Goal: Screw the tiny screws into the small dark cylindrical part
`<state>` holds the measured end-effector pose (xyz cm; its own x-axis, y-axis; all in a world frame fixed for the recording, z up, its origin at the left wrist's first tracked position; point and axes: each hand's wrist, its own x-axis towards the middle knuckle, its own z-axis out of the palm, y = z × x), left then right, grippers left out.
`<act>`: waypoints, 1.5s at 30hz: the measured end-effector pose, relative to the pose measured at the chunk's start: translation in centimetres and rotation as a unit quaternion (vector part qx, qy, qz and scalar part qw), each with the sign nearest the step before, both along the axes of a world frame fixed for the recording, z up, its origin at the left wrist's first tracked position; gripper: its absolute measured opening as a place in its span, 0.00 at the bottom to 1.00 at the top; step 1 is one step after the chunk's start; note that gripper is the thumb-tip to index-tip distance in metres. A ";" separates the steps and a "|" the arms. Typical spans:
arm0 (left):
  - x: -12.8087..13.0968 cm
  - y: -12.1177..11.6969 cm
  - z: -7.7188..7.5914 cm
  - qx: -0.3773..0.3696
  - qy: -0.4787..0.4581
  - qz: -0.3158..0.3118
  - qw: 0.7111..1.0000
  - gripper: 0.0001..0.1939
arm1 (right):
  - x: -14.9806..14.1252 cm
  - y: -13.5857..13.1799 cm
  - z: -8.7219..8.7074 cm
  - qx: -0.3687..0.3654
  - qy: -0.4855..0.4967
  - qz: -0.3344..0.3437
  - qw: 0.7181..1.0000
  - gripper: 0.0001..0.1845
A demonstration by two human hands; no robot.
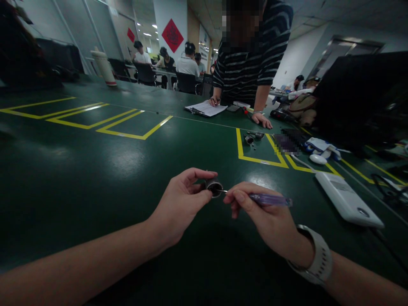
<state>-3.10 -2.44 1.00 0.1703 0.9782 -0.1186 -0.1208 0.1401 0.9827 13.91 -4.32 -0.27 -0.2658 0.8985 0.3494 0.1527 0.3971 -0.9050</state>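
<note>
**Screwdriver at the mouth of a metal cylinder**

A pale wristwatch [315, 257] circles the person's right wrist. That right hand [266, 212] grips a slim screwdriver [269, 199] with a translucent purple handle, its thin shaft pointing left. The left hand [181, 202] pinches a short, hollow metal cylinder [213, 185] between thumb and fingers, above the dark green table [95, 187], the open end turned toward the screwdriver. The shaft's tip reaches that mouth; whether it touches the inside, I cannot tell.

To the right lies a white rectangular device [349, 202]. Beyond the hands, yellow tape [263, 162] marks a box around several small metal parts [259, 135]. Farther back, a co-worker in a striped top [248, 76] leans over the table, one hand on a clipboard [207, 109] with paper, the other flat on the tabletop. A pale tumbler [103, 66] stands at far left. Behind, seated people [188, 63] work near a pillar bearing a red diamond-shaped decoration [173, 35].
</note>
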 end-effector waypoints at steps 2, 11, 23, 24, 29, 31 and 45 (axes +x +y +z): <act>0.0 0.1 0.0 0.000 0.010 -0.001 1.000 0.14 | -0.2 0.3 -0.3 -0.090 0.095 0.002 0.991 0.08; -0.1 0.5 -0.3 0.009 0.015 -0.003 1.000 0.15 | -0.5 0.8 -0.5 -0.158 0.199 -0.016 0.967 0.08; -0.1 1.6 -1.3 0.039 0.040 -0.050 0.997 0.16 | 0.2 1.4 -1.2 -0.037 0.034 -0.019 0.999 0.07; -0.1 1.8 -1.4 0.037 0.045 -0.059 0.997 0.16 | 0.3 1.7 -1.5 -0.063 0.061 -0.014 0.996 0.07; 0.3 2.8 -1.3 0.037 0.071 -0.054 0.995 0.17 | 0.6 2.8 -2.1 -0.153 0.176 -0.001 0.972 0.07; 0.5 3.4 -1.3 0.050 0.078 -0.053 0.994 0.17 | 0.8 3.1 -2.2 -0.164 0.190 -0.007 0.968 0.07; 0.3 6.6 -3.0 0.096 0.092 -0.049 0.990 0.16 | 1.1 3.6 -2.5 -0.205 0.142 -0.073 0.966 0.08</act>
